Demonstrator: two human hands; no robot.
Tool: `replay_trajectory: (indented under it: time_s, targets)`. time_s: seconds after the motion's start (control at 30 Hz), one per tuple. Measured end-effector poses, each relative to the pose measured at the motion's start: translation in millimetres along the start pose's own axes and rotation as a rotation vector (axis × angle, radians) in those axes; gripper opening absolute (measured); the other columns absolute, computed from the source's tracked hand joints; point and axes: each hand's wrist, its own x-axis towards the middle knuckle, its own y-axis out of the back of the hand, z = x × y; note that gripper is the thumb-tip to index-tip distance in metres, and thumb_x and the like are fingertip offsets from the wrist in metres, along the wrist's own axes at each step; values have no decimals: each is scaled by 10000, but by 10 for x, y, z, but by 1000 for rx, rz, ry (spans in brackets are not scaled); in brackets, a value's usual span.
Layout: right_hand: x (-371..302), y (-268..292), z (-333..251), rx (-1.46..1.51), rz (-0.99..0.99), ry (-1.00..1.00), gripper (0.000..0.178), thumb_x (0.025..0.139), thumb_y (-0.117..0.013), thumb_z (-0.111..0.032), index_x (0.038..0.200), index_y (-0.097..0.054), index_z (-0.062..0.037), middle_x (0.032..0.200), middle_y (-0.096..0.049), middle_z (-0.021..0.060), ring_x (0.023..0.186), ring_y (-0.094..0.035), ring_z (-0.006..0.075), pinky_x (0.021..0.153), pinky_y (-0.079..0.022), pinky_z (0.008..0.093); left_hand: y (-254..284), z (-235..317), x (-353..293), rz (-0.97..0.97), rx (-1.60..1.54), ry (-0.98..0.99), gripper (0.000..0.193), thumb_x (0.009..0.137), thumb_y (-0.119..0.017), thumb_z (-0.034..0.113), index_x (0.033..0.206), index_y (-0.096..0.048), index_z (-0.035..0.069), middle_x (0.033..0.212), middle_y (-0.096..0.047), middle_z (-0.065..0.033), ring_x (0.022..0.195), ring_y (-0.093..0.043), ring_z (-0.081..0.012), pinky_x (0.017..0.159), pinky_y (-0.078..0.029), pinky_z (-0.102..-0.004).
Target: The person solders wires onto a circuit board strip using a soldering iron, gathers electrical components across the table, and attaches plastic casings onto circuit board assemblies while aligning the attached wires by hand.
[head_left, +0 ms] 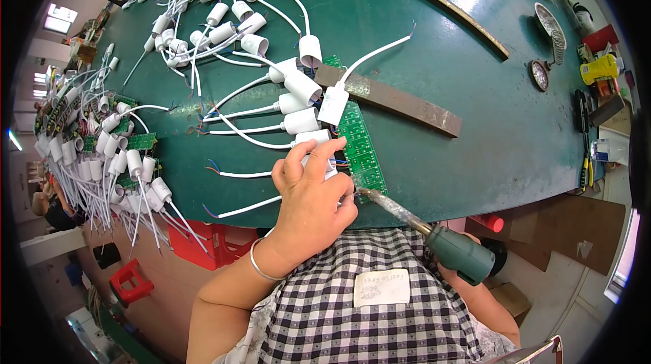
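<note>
A strip of green circuit boards (pixel 361 150) lies on the table, with a row of white lamp holders (pixel 300 120) and their white cords along its left side. My left hand (pixel 310 191) is closed over the nearest lamp holder (pixel 329 173), thumb and fingers bunched at the strip's near end; the fingers hide most of that holder. My right hand (pixel 451 276) grips a soldering iron (pixel 461 253) by its dark green handle, which covers most of the fingers. The iron's tip meets the strip's near end beside my left fingertips; exact contact cannot be made out.
A metal bar (pixel 393 101) rests across the strip's far part. Beyond it lie a thin brass-coloured bar (pixel 461 18) and a soldering iron stand (pixel 550 31). More lamp holders heap at the far left (pixel 224 31) and left edge (pixel 102 150). A red stool (pixel 132 281) stands on the floor.
</note>
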Motion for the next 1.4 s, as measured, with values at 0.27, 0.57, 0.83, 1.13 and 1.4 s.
replay_trajectory:
  time_s: [0.27, 0.57, 0.83, 1.13, 1.4]
  targets:
    - [46, 90, 109, 707, 535, -286, 392, 869, -548, -263, 1152, -498, 4, 665, -550, 63, 566, -508, 124, 486, -379, 232, 22, 18, -2, 13, 17, -31, 80, 599, -649, 96, 644, -584, 103, 1282, -450, -65, 1181, -331, -343, 938, -235, -500]
    - [816, 1177, 285, 359, 1252, 41, 296, 866, -541, -110, 1139, -514, 2, 1064, -609, 97, 616, -569, 108, 443, -410, 212, -22, 36, -19, -1, 26, -8, 63, 604, -637, 75, 643, -590, 87, 1288, -449, -81, 1210, -307, -373, 1008, -171, -493]
    - [1014, 1334, 876, 111, 1218, -309, 215, 832, -633, -212, 1001, -616, -80, 661, -568, 12, 475, -466, 60, 398, -303, 210, -26, -1, 67, 13, 39, -25, 60, 601, -638, 88, 638, -591, 97, 1289, -447, -88, 1203, -308, -376, 995, -186, -498]
    - [686, 1149, 514, 498, 1133, -129, 328, 932, -472, -178, 1212, -490, -8, 1179, -585, 87, 647, -520, 79, 510, -424, 193, 349, -176, 139, 16, -140, -152, 204, 679, -668, 209, 850, -596, 122, 1180, -503, -73, 1137, -399, -303, 922, -285, -460]
    - [633, 885, 345, 585, 1037, -126, 358, 940, -450, -153, 1266, -428, -6, 1206, -548, 135, 651, -505, 95, 574, -446, 214, 858, -1459, 1123, 427, 287, -147, 276, 724, -587, -14, 961, -617, 125, 1041, -582, -57, 960, -526, -292, 835, -406, -406]
